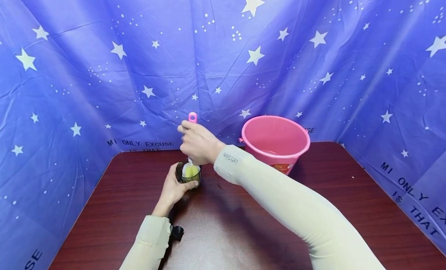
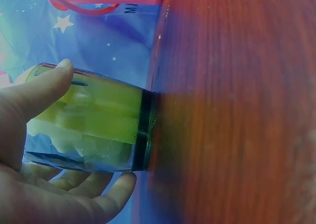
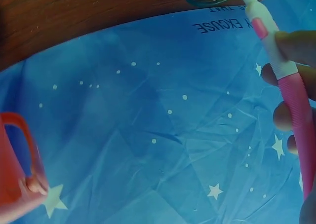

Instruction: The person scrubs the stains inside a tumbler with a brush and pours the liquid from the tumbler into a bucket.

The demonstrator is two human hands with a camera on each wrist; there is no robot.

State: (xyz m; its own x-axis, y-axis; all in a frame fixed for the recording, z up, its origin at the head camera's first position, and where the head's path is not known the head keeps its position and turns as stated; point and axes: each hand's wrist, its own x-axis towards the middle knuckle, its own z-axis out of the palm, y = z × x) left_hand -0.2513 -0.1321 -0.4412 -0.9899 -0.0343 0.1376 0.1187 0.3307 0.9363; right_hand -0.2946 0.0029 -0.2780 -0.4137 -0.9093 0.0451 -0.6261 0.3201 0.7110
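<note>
A dark tinted glass [image 1: 198,180] stands upright on the table, with my left hand [image 1: 173,188] gripping its side, thumb on one side and fingers on the other. In the left wrist view the glass base meets the tabletop, and a yellow and white sponge [image 2: 94,113] fills much of the inside. That sponge is the head of a cup brush whose pink and white handle [image 3: 289,78] my right hand [image 1: 201,144] holds above the glass. The fingers wrap the handle, and its pink end with a hole sticks out above the hand.
Right of the glass, a pink bucket [image 1: 301,150] stands near the back of the brown wooden table [image 1: 122,192]. A blue cloth [image 1: 167,68] with white stars hangs behind and at both sides. A small black item [image 1: 177,233] sits by my left wrist.
</note>
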